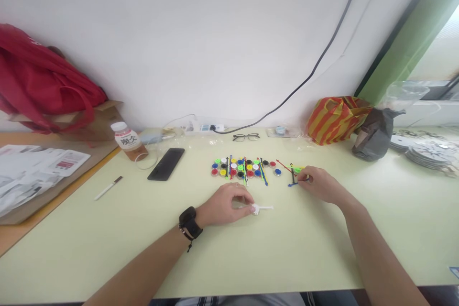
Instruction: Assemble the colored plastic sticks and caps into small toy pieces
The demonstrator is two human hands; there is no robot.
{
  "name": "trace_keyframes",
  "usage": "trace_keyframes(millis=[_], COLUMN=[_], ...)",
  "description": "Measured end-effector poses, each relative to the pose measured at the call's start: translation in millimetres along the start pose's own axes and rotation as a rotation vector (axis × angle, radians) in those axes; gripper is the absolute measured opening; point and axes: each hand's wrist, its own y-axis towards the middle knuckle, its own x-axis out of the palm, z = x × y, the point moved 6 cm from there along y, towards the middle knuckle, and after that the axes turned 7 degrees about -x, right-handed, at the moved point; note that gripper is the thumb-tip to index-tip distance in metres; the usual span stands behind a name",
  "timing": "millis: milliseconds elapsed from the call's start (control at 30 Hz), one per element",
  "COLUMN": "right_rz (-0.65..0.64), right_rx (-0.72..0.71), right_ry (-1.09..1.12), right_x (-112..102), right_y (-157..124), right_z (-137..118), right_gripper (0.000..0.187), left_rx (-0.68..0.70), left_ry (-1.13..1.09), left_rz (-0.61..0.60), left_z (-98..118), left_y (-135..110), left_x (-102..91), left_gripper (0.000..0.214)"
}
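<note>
My left hand (225, 206) rests on the pale green table (107, 239) with its fingers pinched on a small white plastic piece (261, 208) that has a round end and a thin stem. My right hand (320, 183) lies further right, its fingers closed at a little group of thin coloured sticks (293, 175), red, black, green and blue. Just beyond both hands lies a cluster of small coloured round caps and sticks (244, 167) in rows.
A black phone (166, 164), a white pen (107, 188) and a drink bottle (128, 141) lie at the left. Glasses (245, 137) and a power strip (203, 128) sit by the wall. A striped bag (335, 118) and a grey bag (375, 135) stand at the right.
</note>
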Motion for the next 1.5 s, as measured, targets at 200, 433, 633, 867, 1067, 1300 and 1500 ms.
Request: trace_keyframes(millis=[200,433,633,867,1067,1300,1500], right_rz=[-0.037,0.052,0.052,-0.275,-0.286,-0.072,0.053], right_rx=[0.020,0.060,-0.044,-0.289,-0.302,-0.209,-0.086], right_ry=[0.072,0.232,0.261,0.408,0.457,0.226,0.027], right_x=[-11,-17,-6,42,48,15,-17], right_y=[-6,-7,2,-11,-12,1,-2], right_z=[5,3,-38,-118,-128,-80,-26], right_gripper=[0.010,0.009,0.020,0.032,0.030,0.027,0.031], left_rx=[0.030,0.094,0.075,0.047,-0.003,-0.102,-0.110], left_ry=[0.014,0.050,0.098,0.129,0.118,0.074,0.090], left_rz=[-0.001,-0.064,0.017,0.057,0.079,0.093,0.066], left_z=[0,6,4,-2,-8,-14,-15], left_y=[-2,-4,1,3,2,2,2], left_x=[0.1,5.7,9.2,10.2,9.8,7.6,8.0], left_gripper=[0.019,0.014,0.015,0.017,0.012,0.027,0.021])
